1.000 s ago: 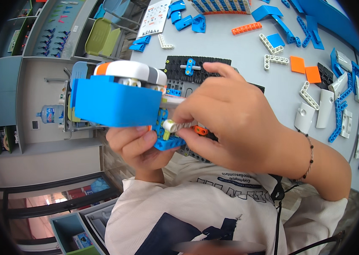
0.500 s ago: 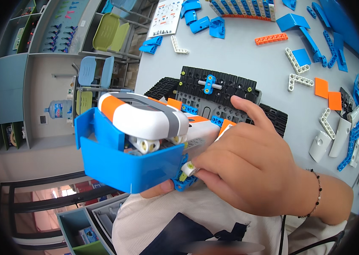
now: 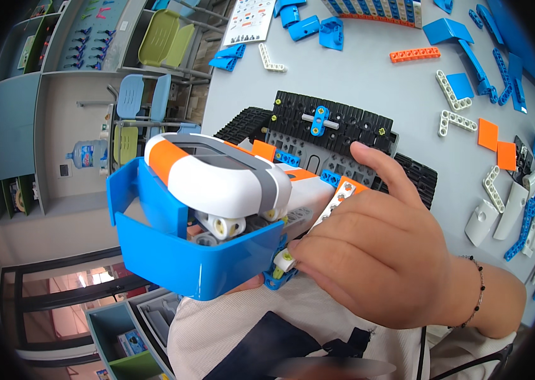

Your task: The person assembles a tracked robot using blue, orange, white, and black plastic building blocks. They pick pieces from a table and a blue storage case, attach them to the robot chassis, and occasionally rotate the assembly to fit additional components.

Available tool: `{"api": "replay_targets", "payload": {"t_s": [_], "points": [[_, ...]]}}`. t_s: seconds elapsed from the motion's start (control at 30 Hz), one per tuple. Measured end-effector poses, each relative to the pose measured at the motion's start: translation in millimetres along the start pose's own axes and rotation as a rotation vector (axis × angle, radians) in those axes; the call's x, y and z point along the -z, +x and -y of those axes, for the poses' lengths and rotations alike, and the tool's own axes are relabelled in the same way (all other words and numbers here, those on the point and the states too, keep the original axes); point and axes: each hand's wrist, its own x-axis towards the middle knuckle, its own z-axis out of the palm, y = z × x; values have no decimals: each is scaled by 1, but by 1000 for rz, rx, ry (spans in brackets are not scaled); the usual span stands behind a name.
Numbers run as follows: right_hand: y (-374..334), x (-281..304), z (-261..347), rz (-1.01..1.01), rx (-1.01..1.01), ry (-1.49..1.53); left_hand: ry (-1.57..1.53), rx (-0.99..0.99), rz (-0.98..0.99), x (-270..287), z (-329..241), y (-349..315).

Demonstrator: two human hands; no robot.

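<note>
Blue-and-white brick model (image 3: 198, 215) is sitting way closer to the head camera than it was a second ago, so it's being lifted up off the counter (image 3: 368, 95) and tilted toward the face, filling the middle-left of the view. You're now looking into the open blue scoop-shaped shell, with the white and orange rounded block on top and some grey and white pins showing inside. Right hand (image 3: 375, 259) is wrapping around the model's right side, fingers (image 3: 318, 250) curled in and pressing against a small white and yellow-green connector (image 3: 283, 259) at the lower corner, index finger sticking up toward the black tracked base (image 3: 330, 136) lying behind on the counter. Compared with a second ago, the right hand is sliding from pinching that little piece in front to clamping it against the model's edge. Left hand is almost entirely hidden under the blue shell, so I honestly can't tell how its fingers are set, though it's probably holding things up from below. My read: someone's seating a small part and checking the fit up close. Loose blue, white and orange pieces (image 3: 489, 136) are scattered across the counter, well apart from the hands.
</note>
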Motion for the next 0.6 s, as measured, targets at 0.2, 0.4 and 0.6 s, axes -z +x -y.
{"api": "replay_targets", "payload": {"t_s": [0.2,0.4,0.6], "points": [[1,1,0,23,37,-15,-30,24,-12,-9,-9,-2],[-1,3,1,96,77,-81,-79,62,-57,-24,-23,-8],[0,1,-2,56,37,25,-104,60,-49,-23,-25,-11]]}}
